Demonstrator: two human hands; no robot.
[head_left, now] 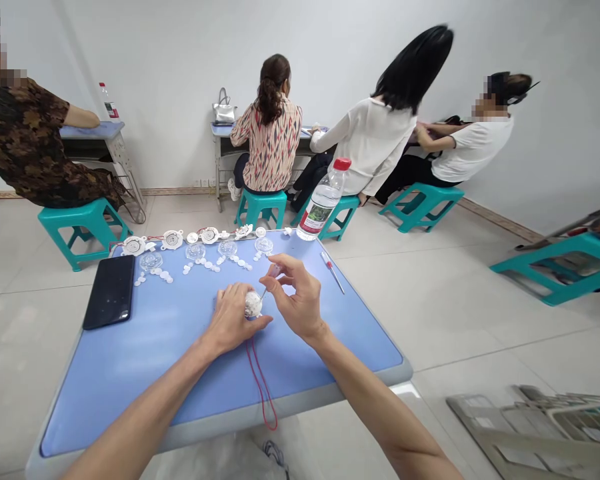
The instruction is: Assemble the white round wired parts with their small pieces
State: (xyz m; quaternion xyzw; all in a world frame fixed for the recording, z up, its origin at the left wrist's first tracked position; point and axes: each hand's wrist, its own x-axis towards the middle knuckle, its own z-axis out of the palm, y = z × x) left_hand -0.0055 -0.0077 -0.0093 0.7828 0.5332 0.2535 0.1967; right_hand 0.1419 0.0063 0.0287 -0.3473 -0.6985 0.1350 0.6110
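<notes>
My left hand (pixel 233 317) is closed around a small round white plastic part (pixel 253 305), keeping it down on the blue table. From that part a red cord (pixel 261 383) loops over the table's front edge. In my right hand (pixel 300 297), thumb and fingers pinch the pale handle of a small screwdriver (pixel 274 271). Its thin shaft slants down to the edge of the white part; the exact contact of the tip is too small to make out. Beyond my hands lie clear round plastic covers (pixel 227 249) and small white discs (pixel 207 265).
White round parts (pixel 173 239) line the table's (pixel 145 373) far edge. A black phone (pixel 109 291) lies at left. A water bottle (pixel 323 203) stands at the far right corner, near a red-and-white pen-like tool (pixel 333 272). Several people sit on teal stools (pixel 263 208) beyond.
</notes>
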